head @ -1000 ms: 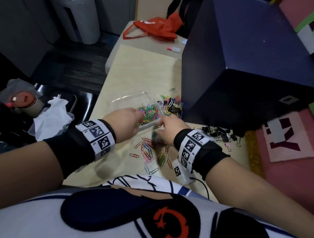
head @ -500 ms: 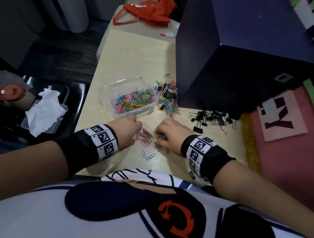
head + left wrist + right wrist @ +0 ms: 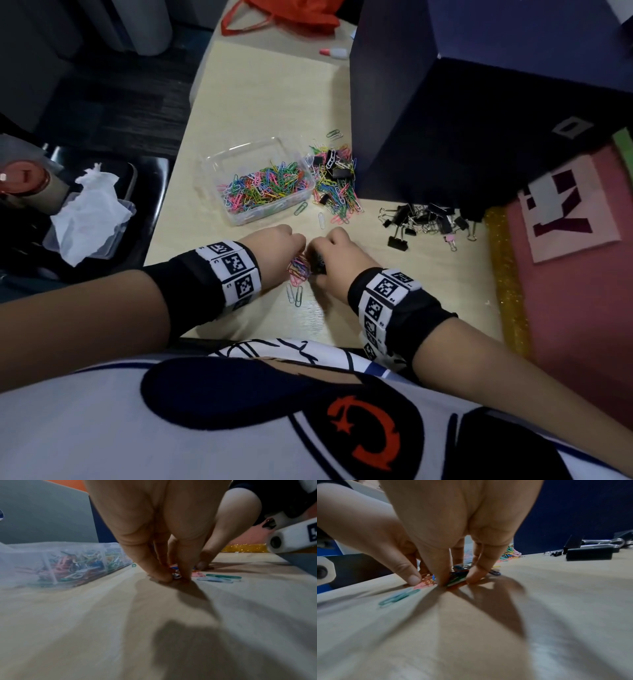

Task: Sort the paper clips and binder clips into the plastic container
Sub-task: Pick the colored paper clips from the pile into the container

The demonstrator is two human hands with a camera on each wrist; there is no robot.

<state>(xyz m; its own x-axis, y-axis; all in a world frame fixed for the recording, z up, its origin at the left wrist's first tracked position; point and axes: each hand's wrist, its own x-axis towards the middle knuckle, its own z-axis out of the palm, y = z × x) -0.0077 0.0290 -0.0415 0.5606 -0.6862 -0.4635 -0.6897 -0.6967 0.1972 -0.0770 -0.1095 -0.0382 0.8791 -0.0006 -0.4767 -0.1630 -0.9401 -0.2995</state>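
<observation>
A clear plastic container (image 3: 212,164) on the pale table holds many coloured paper clips (image 3: 263,186). Right of it lies a mixed heap of paper clips and black binder clips (image 3: 337,183). A separate group of black binder clips (image 3: 428,219) lies further right. Near the table's front edge my left hand (image 3: 171,576) and right hand (image 3: 453,581) meet over a small bunch of paper clips (image 3: 299,270). Both hands have fingertips curled down on the table, pinching that bunch from each side. Two loose clips (image 3: 295,294) lie just in front of it.
A big dark blue box (image 3: 479,102) stands at the back right, close to both heaps. A pink mat (image 3: 565,291) with a glittery gold strip (image 3: 507,284) borders the table's right side. Off the left edge, a tray holds tissue (image 3: 89,212). An orange bag (image 3: 294,13) lies far back.
Both hands drew back from the container to the small bunch near the front edge and closed in on it from both sides, scraping its scattered clips together.
</observation>
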